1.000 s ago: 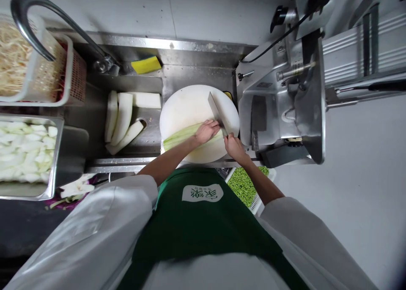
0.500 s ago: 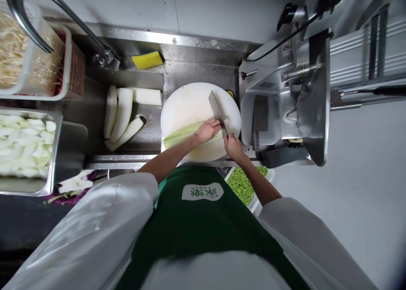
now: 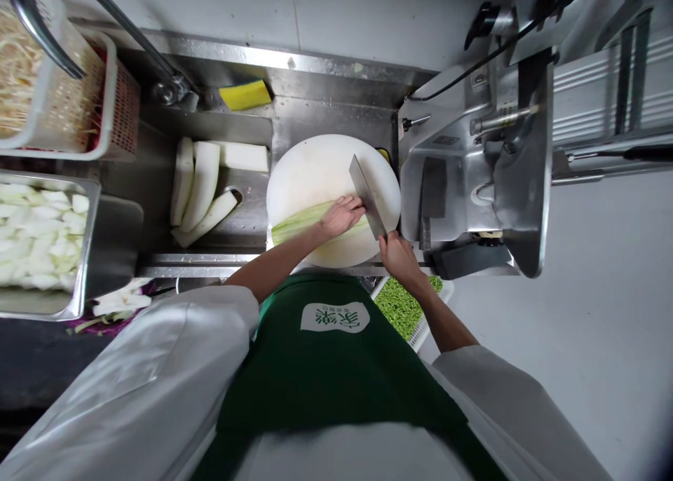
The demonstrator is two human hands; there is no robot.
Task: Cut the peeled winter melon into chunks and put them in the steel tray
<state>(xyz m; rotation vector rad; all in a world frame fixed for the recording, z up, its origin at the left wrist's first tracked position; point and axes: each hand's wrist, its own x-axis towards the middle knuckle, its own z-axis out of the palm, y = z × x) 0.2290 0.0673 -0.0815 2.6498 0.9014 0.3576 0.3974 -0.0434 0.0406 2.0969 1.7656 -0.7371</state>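
Observation:
A round white cutting board (image 3: 310, 162) lies at the counter's front edge. Across its near half stretch long pale green vegetable strips (image 3: 294, 224), whose exact kind I cannot tell. My left hand (image 3: 341, 216) presses down on their right part, fingers curled and held together. In my right hand (image 3: 399, 255) is the handle of a cleaver (image 3: 368, 195). Its blade slants away from me over the board, just right of my left fingertips. The blade partly hides the cut end of the strips.
Left of the board, a sink (image 3: 252, 211) holds large white melon pieces (image 3: 202, 186). Beyond are a metal pan (image 3: 92, 242) of cut pieces and a basket (image 3: 123, 109). A slicing machine (image 3: 473, 165) stands right; chopped greens (image 3: 399, 306) sit below. A yellow sponge (image 3: 245, 95) lies behind.
My right hand and the cleaver have shifted slightly right and toward me, away from the left fingers. My left hand has stayed nearly in place on the strips.

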